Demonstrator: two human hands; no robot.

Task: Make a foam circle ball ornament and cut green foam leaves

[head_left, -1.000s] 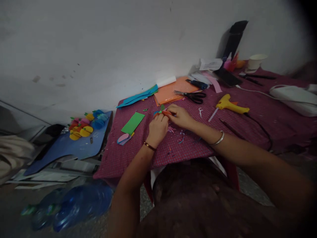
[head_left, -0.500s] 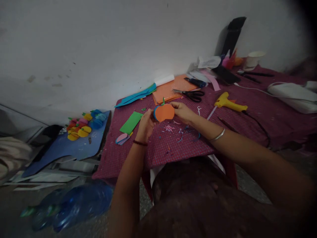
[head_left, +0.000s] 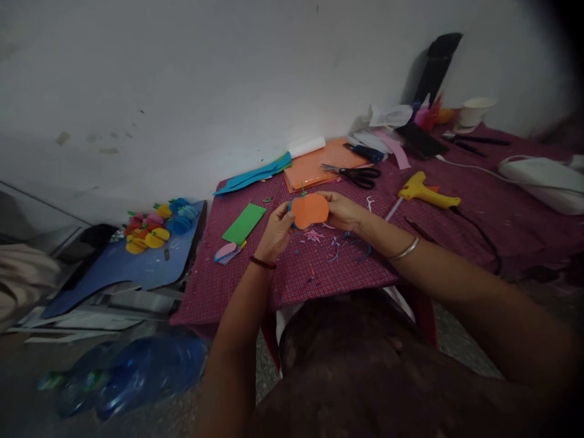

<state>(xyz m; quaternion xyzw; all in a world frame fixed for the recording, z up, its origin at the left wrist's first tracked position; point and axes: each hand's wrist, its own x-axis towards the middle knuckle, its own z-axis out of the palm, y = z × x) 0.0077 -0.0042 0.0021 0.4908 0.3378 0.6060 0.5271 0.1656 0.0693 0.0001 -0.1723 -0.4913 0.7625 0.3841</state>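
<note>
Head view: a table with a maroon checked cloth [head_left: 456, 243] against a white wall
Orange paper cut-out [head_left: 310, 210]: rounded fruit shape with a small green stem on top and a blue layer showing at its left edge; held flat-on just above the cloth, between the two hands, in front of the stacked sheets
Left hand [head_left: 275, 231]: fingertips pinch the cut-out's left edge; dark bead bracelet at the wrist
Right hand [head_left: 343, 211]: fingers closed on the cut-out's right edge; metal bangle on the forearm
Paper scraps [head_left: 335, 243]: pink and blue slivers on the cloth just below the hands
Green paper rectangle [head_left: 244, 224]: flat on the cloth, left of the left hand
Orange sheets [head_left: 314, 167]: stacked near the wall, behind the cut-out
Scissors [head_left: 356, 176]: black-handled, lying on the sheets' right edge
Glue gun [head_left: 426, 191]: yellow, on its side, right of the right hand, well apart
Blue board [head_left: 114, 267]: off the table's left, carrying yellow, pink and blue paper fruits at its far end
</note>
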